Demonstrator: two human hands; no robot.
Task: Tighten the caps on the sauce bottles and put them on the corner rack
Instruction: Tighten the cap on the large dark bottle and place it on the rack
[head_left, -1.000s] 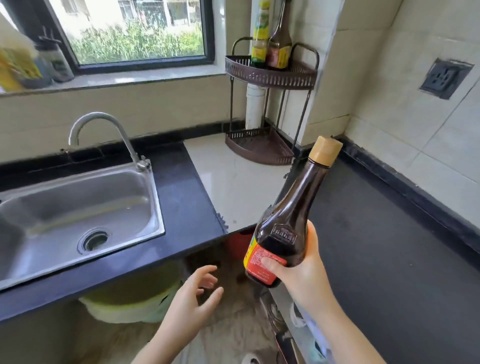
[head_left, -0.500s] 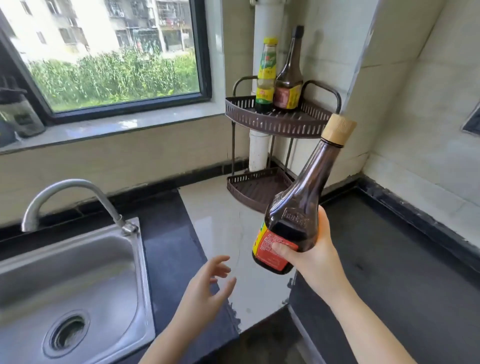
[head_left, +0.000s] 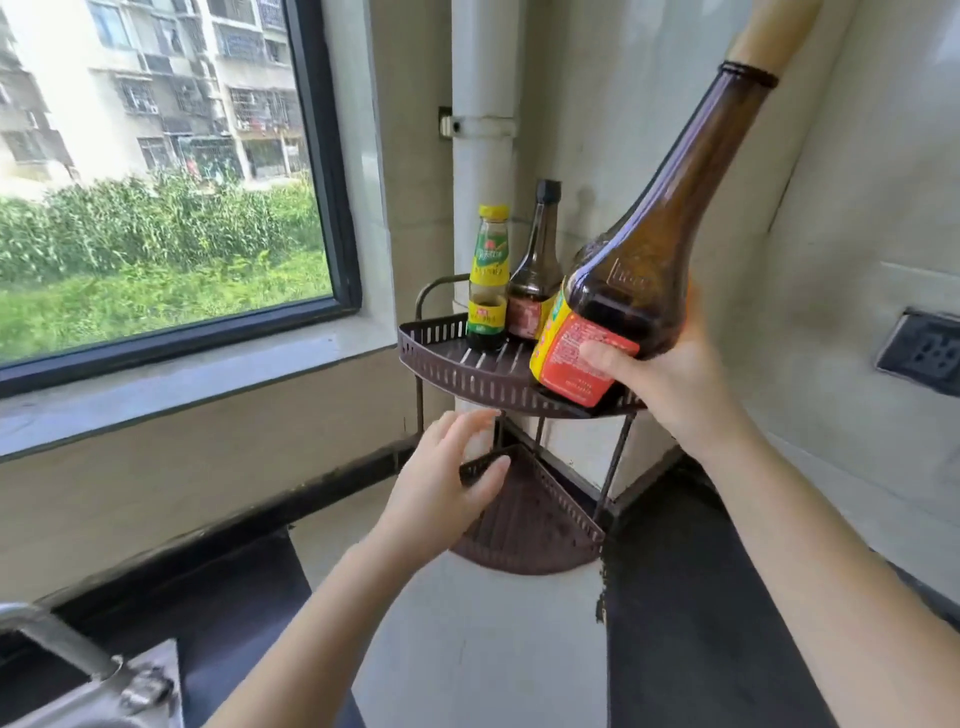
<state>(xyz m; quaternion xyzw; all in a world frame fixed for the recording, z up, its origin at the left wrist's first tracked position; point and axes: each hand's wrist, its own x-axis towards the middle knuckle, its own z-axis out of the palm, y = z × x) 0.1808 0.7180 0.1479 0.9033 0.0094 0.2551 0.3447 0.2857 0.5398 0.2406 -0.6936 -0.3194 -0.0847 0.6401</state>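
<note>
Brown glass bottle (head_left: 655, 249), long slim neck, tan cap (head_left: 769, 36) partly cut off at top edge; long axis tilted, cap up & to the right, base down-left w/ red-yellow label. Base sits over the front-right of the corner rack (head_left: 467, 374) top shelf; can't tell if touching. Right hand (head_left: 670, 374) grips the bottle's lower body, thumb across label. Left hand (head_left: 441, 478) loose, fingers spread, holding nothing, just below top shelf. Rack: dark brown, slotted rim, thin rod legs, 2 tiers. Top shelf has yellow-capped bottle (head_left: 487, 280) & dark bottle (head_left: 535, 270), both upright, side by side. White pipe (head_left: 483, 156) behind. Wall socket (head_left: 919, 353) at right.
</note>
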